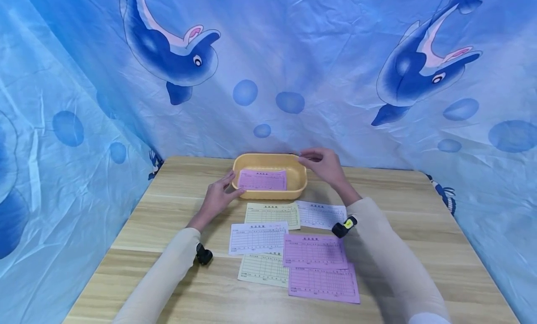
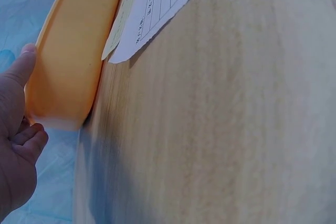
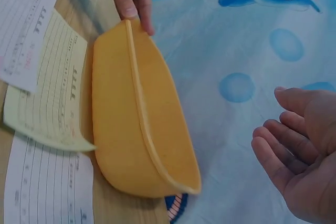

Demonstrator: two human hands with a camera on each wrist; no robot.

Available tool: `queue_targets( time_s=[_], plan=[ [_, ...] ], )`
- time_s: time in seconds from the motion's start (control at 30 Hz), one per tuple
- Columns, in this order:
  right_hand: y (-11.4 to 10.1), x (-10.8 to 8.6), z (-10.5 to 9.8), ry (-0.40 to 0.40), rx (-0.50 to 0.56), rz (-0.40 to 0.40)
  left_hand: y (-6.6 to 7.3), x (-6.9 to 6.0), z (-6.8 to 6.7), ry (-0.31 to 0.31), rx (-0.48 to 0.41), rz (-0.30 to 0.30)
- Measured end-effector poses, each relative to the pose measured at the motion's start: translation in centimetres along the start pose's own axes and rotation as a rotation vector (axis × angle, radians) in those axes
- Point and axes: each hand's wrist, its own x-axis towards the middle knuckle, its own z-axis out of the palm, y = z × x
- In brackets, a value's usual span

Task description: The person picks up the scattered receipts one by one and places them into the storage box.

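A yellow plastic basket [image 1: 297,186] stands at the back of the wooden table, with a pink printed slip [image 1: 263,180] lying inside on its left side. My left hand [image 1: 218,196] holds the basket's left end. Its thumb lies at the front rim and its fingers against the end wall, also visible in the left wrist view. By the basket's right rim is my right hand [image 1: 325,165]; the right wrist view shows this hand [image 3: 307,150] apart from the basket, its fingers loosely bent and holding nothing.
In front of the basket, yellow slips [image 1: 263,269], white slips [image 1: 258,237] and pink slips [image 1: 323,284] lie partly overlapping on the table [image 1: 402,207]. A blue dolphin-print curtain [image 1: 327,49] hangs close behind the basket and along the sides.
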Motion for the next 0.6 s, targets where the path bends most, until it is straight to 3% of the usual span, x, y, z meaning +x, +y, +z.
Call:
queue_targets(
  time_s=[0.27,0.6],
  plan=[
    [0.9,-3.1,-3.1,0.058,-0.038,0.006,0.0,0.0,-0.2,0.005,0.012,-0.004],
    [4.9,-6.9,-5.4,0.095,-0.128,0.055,-0.1,0.0,0.0,0.01,0.005,0.005]
  ],
)
